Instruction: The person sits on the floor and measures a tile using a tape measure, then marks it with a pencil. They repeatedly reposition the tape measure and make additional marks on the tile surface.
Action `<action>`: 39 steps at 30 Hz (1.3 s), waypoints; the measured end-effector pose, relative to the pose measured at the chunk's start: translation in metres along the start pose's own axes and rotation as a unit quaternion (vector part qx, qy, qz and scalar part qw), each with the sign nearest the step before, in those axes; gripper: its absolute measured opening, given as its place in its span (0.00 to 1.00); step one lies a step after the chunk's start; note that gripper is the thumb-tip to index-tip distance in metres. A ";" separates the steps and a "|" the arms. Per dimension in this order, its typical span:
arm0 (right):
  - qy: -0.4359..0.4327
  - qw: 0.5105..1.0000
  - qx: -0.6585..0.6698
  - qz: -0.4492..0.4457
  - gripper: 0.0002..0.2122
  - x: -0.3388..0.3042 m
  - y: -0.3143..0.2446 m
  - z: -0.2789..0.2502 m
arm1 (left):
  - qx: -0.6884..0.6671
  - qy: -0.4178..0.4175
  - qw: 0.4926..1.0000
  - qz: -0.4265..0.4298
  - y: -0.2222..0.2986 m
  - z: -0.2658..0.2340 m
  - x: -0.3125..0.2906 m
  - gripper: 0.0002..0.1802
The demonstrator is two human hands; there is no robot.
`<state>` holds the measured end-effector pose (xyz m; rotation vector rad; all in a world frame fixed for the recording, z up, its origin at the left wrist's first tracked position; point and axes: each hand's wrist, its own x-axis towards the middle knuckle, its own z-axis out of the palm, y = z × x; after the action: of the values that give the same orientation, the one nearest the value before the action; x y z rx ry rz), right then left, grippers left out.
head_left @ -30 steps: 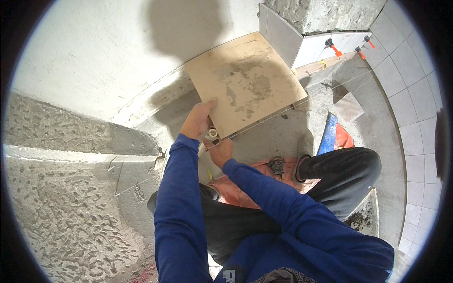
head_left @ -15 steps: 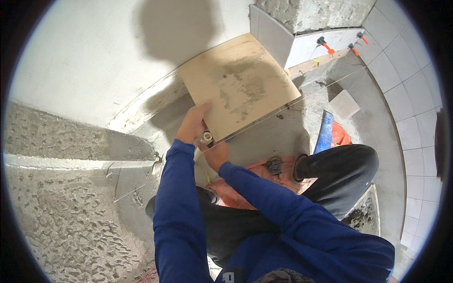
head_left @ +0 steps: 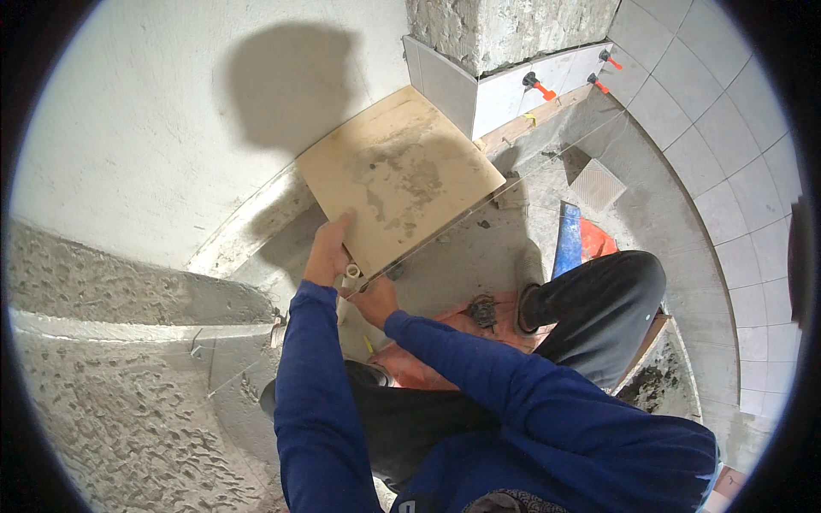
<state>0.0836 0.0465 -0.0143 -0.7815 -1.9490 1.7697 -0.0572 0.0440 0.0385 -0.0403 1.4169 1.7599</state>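
A large beige tile (head_left: pixel 398 184), its upward face smeared with grey, lies at a slant by the white wall. My left hand (head_left: pixel 327 250) grips its near left corner, thumb on top and fingers hidden below. Close beside it, my right hand (head_left: pixel 375 301) is closed at the tile's near corner; what its fingers hold, if anything, is hidden. Between my hands stands a white plastic pipe (head_left: pixel 352 272) with an open round end. A thin taut string (head_left: pixel 581 137) runs along the tile's near right edge.
Low wall tiles (head_left: pixel 500 94) with orange-handled levelling clips (head_left: pixel 539 85) line a concrete pillar (head_left: pixel 522 34). A small ribbed tile piece (head_left: pixel 598 185) lies on the grey floor. Near my knee are a blue object (head_left: pixel 568 239) and red sheeting (head_left: pixel 594 238). Rough concrete (head_left: pixel 128 410) lies left.
The whole view has shifted, so the surroundings sit further left. My hands and the beige tile keep nearly the same places relative to the wall and pipe.
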 end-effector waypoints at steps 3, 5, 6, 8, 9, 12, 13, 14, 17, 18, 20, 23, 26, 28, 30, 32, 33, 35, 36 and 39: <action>-0.090 0.988 -0.091 0.087 0.27 0.001 0.006 -0.015 | 0.000 -0.007 0.999 0.032 -0.005 -0.003 0.004 0.23; -0.141 0.976 -0.138 0.087 0.30 0.001 0.009 -0.035 | -0.009 0.004 0.999 0.040 -0.005 -0.005 0.004 0.23; -0.151 0.976 -0.146 0.055 0.31 0.001 0.010 -0.047 | -0.016 0.014 0.999 0.037 -0.004 -0.003 0.003 0.23; -0.186 0.974 -0.118 0.052 0.35 0.001 0.007 -0.078 | -0.011 0.045 0.998 0.036 0.001 -0.002 -0.001 0.22; -0.206 0.967 -0.099 0.109 0.37 0.004 0.004 -0.097 | 0.000 0.066 0.997 0.039 0.006 -0.002 -0.005 0.21; -0.228 0.933 0.097 0.260 0.40 0.007 -0.018 -0.162 | 0.071 0.225 0.960 0.151 0.021 0.007 -0.022 0.17; -0.221 0.930 0.148 0.256 0.41 0.007 -0.027 -0.180 | 0.107 0.297 0.930 0.187 0.028 0.011 -0.032 0.16; -0.195 0.925 0.180 0.272 0.41 0.007 -0.035 -0.196 | 0.109 0.252 0.921 0.275 0.034 0.012 -0.047 0.15; -0.145 0.885 0.331 0.294 0.37 0.016 -0.049 -0.222 | 0.165 0.125 0.889 0.408 0.045 0.011 -0.110 0.11; -0.108 0.867 0.379 0.306 0.35 0.021 -0.049 -0.224 | 0.201 0.081 0.887 0.407 0.041 0.010 -0.136 0.10; -0.083 0.855 0.407 0.311 0.34 0.025 -0.045 -0.221 | 0.274 0.005 0.909 0.314 0.019 0.010 -0.182 0.10; -0.050 0.856 0.414 0.307 0.32 0.030 -0.036 -0.213 | 0.499 -0.056 0.863 0.058 -0.025 0.005 -0.208 0.14; -0.038 0.853 0.425 0.301 0.30 0.032 -0.034 -0.207 | 0.627 0.069 0.776 -0.002 -0.068 -0.014 -0.182 0.25; -0.029 0.848 0.436 0.298 0.28 0.036 -0.034 -0.202 | 0.626 0.133 0.769 0.004 -0.086 -0.036 -0.158 0.31; -0.021 0.838 0.456 0.299 0.24 0.042 -0.035 -0.195 | 0.620 0.192 0.760 0.031 -0.099 -0.056 -0.132 0.38; -0.025 0.842 0.453 0.292 0.20 0.048 -0.033 -0.191 | 0.608 0.241 0.752 0.085 -0.111 -0.068 -0.110 0.45; -0.027 0.842 0.455 0.287 0.18 0.052 -0.031 -0.190 | 0.596 0.240 0.752 0.147 -0.116 -0.070 -0.101 0.44; -0.029 0.837 0.463 0.290 0.14 0.057 -0.028 -0.191 | 0.564 0.237 0.743 0.270 -0.120 -0.069 -0.088 0.44; -0.029 0.834 0.466 0.293 0.12 0.059 -0.026 -0.192 | 0.552 0.236 0.747 0.286 -0.120 -0.067 -0.084 0.42; -0.033 0.844 0.459 0.277 0.11 0.063 -0.021 -0.194 | 0.510 0.239 0.769 0.302 -0.119 -0.054 -0.078 0.36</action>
<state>0.1539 0.2350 0.0255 -0.9388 -0.6719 2.7144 0.0411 -0.0465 -0.0343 0.6596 2.8555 1.1954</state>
